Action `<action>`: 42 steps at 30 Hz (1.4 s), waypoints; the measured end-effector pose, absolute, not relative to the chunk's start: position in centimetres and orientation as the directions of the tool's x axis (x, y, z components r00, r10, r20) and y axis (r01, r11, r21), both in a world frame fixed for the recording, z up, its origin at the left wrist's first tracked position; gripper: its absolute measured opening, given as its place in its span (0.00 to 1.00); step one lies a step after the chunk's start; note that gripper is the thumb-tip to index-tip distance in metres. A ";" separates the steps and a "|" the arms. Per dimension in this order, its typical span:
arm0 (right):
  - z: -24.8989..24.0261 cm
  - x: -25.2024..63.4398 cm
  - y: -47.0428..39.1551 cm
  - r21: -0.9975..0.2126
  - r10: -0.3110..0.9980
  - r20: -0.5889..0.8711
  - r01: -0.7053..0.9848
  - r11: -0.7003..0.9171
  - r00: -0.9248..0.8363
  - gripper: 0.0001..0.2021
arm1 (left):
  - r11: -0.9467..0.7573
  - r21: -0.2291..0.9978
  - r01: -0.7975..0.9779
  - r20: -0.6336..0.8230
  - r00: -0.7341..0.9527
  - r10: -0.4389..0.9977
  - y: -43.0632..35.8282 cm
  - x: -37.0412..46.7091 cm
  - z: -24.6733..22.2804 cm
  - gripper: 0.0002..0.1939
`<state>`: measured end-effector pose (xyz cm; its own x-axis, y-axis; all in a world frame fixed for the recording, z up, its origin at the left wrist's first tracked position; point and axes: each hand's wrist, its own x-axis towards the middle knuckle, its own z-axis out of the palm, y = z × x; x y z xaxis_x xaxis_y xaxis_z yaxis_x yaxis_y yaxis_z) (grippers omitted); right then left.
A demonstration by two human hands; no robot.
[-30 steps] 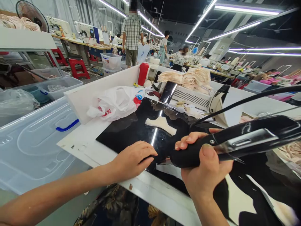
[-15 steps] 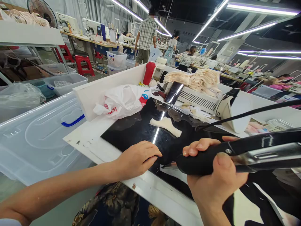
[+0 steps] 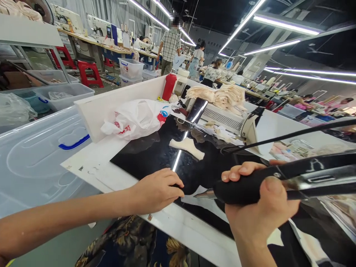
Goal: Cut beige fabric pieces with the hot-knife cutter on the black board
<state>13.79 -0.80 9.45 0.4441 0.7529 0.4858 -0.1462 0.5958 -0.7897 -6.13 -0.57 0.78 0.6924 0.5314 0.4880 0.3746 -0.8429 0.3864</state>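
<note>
My left hand (image 3: 157, 189) is low over the front of the glossy black sheet (image 3: 147, 155), its fingers curled down and close together. Whether anything is between its fingertips is hidden. A thin white piece (image 3: 205, 202) lies on the sheet beside its thumb. My right hand (image 3: 258, 207) is wrapped around a black handheld tool (image 3: 241, 189) with a chrome strip, thumb on top; the exact kind is unclear. A narrow pointed metal tip (image 3: 205, 194) shows at its left end, over the white piece. Farther back on the sheet lies a curved cream padded piece (image 3: 187, 147).
A white plastic bag (image 3: 136, 118), a red bottle (image 3: 169, 87) and stacked cream pieces (image 3: 219, 96) stand along the back. A black cable (image 3: 289, 137) crosses at right. Lidded clear bins (image 3: 36, 155) are on the left. People and sewing machines (image 3: 97, 29) are beyond.
The view has shifted, so the table contents appear farther left. The tool's pointed tip shows more, and the white piece under it is more visible. My right hand keeps its grip.
</note>
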 end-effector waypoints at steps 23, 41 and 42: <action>8.0 15.2 0.7 -0.753 0.675 0.536 -0.073 0.654 0.507 0.18 | -0.682 0.731 0.018 0.176 0.961 0.214 8.7 -2.1 3.2 0.31; 8.0 14.5 0.1 -0.771 0.704 0.502 -0.108 0.627 0.503 0.19 | -0.661 0.751 0.019 0.163 0.963 0.213 8.9 -2.0 3.5 0.34; 8.0 14.4 0.1 -0.771 0.708 0.503 -0.111 0.627 0.496 0.19 | -0.670 0.742 0.016 0.165 0.965 0.205 8.9 -2.0 3.5 0.34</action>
<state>14.41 0.07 8.03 0.4960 0.7076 0.5032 -0.1115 0.6267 -0.7713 -2.02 8.91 3.50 0.9649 0.2047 0.1647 0.0156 -0.6704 0.7418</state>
